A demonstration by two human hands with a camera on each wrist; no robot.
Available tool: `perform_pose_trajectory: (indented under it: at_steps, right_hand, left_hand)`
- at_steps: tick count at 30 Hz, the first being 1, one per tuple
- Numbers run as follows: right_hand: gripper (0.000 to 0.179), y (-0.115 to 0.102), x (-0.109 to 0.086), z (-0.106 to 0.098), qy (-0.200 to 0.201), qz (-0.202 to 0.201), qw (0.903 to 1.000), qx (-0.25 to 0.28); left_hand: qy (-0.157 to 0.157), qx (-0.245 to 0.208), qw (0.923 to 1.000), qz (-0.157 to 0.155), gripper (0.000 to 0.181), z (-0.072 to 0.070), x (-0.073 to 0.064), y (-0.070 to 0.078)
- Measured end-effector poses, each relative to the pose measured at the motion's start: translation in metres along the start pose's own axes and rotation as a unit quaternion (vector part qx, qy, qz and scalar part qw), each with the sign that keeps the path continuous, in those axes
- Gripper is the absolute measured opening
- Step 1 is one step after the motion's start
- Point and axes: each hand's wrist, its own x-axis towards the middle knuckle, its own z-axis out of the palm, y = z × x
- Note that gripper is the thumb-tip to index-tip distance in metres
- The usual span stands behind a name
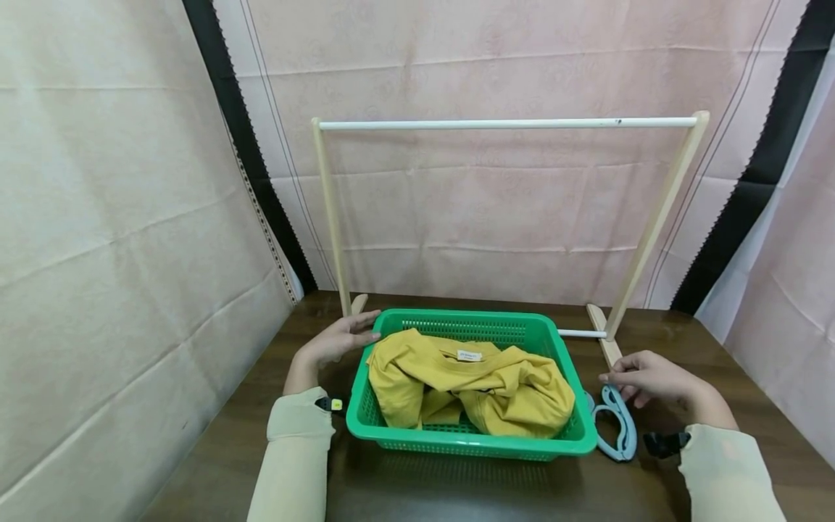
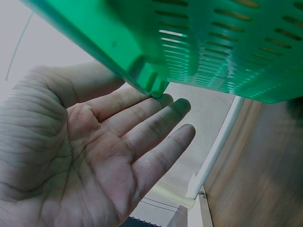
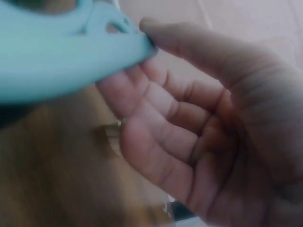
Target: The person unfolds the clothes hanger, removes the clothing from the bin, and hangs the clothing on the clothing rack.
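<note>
A dark-brown wood-grained table [image 1: 457, 489] stands before pale cloth hangings [image 1: 156, 217] with black bands; a cream-posted, white-barred rack [image 1: 509, 125] rises at its back. A green perforated plastic basket [image 1: 470, 441] holds crumpled yellow clothing [image 1: 522, 395]. The left hand [image 1: 335, 339], fingers extended, meets its rim; the right hand's [image 1: 659, 380] pinch a light-blue looped plastic object [image 1: 628, 424] beside it.

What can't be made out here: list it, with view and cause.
Head view: neck label on the yellow shirt, lettering too small to read.
Head view: lower white rail of the rack, mostly hidden behind the green basket.
Right wrist view: blue hanger, left end cut off by picture edge.
</note>
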Motion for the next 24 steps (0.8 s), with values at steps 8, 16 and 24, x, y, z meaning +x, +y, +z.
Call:
perform_pose_trajectory:
  at_steps: [8,16,24]
  right_hand:
    - [0.032,-0.005,-0.002,-0.01,0.074,-0.045,0.9962,0.005]
    - [0.026,-0.057,-0.018,-0.021,0.273,-0.11,0.9548,-0.04]
    - [0.019,-0.127,-0.008,-0.014,0.4,-0.201,0.8933,0.035]
  left_hand:
    - [-0.003,-0.004,1.0,-0.001,0.071,0.002,0.001,0.003]
    - [0.001,-0.003,1.0,-0.009,0.07,0.001,-0.002,0.004]
    - [-0.002,-0.006,0.9999,-0.008,0.071,0.001,0.0,0.003]
